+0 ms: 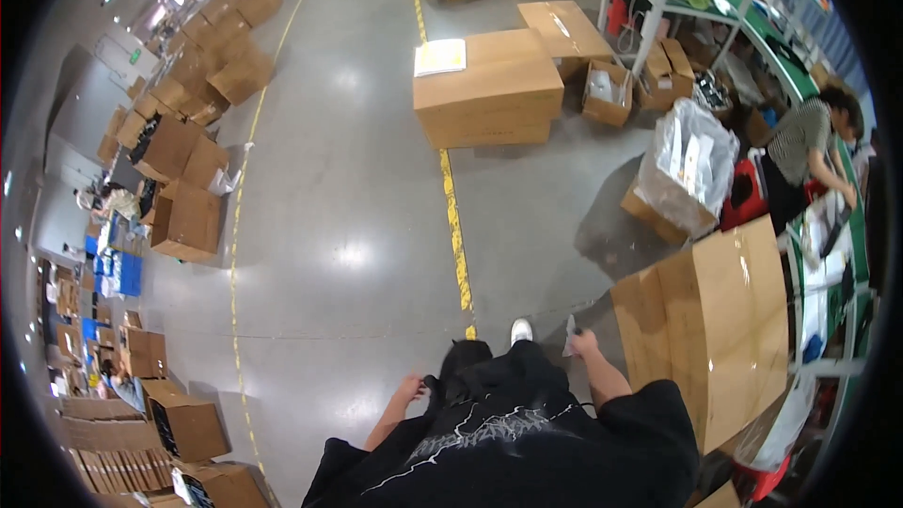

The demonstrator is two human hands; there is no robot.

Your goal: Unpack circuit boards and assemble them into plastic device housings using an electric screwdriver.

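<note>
My right hand [585, 344] is low in front of me, to the right, with its fingers closed round a small, pale, pointed thing [570, 335] with a dark part by the fingers. Its exact kind is too small to tell. My left hand [411, 388] hangs to the left of my black clothing, fingers curled in beside a small black patch. Whether anything is in them cannot be made out. Right of my right hand stands a large, closed cardboard box [701, 329], apart from the hand. One white shoe [521, 330] shows between my hands.
A yellow floor line [454, 226] runs ahead to a big carton [489, 89] with white-and-yellow sheets [440, 56] on it. At right, a plastic-lined box [691, 165] stands near a person [804, 141] at a green workbench [856, 226]. Stacked cartons [193, 193] line the left side.
</note>
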